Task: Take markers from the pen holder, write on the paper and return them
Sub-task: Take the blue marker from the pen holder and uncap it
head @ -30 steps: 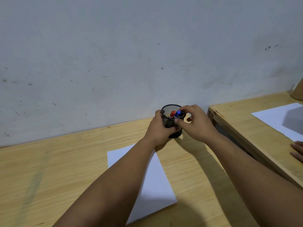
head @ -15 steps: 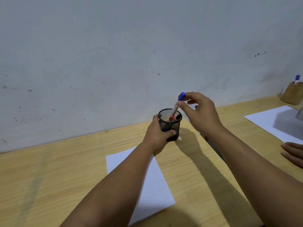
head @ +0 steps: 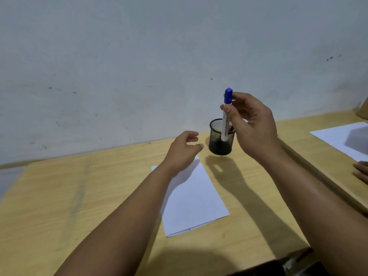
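A black mesh pen holder (head: pixel 216 146) stands on the wooden table (head: pixel 59 196) near the wall. My right hand (head: pixel 253 124) holds a white marker with a blue cap (head: pixel 226 116) upright, in front of and above the holder, fully lifted out. A bit of red shows inside the holder. My left hand (head: pixel 183 150) hovers open just left of the holder, not touching it. A white sheet of paper (head: pixel 193 200) lies on the table under my left forearm.
A second wooden table adjoins on the right with another white sheet (head: pixel 342 138). Another person's fingers (head: pixel 361 172) rest at its right edge. A pale wall rises right behind the holder.
My right hand has pulled the blue-capped marker up out of the holder. My left hand has let go of the holder and drawn back to the left.
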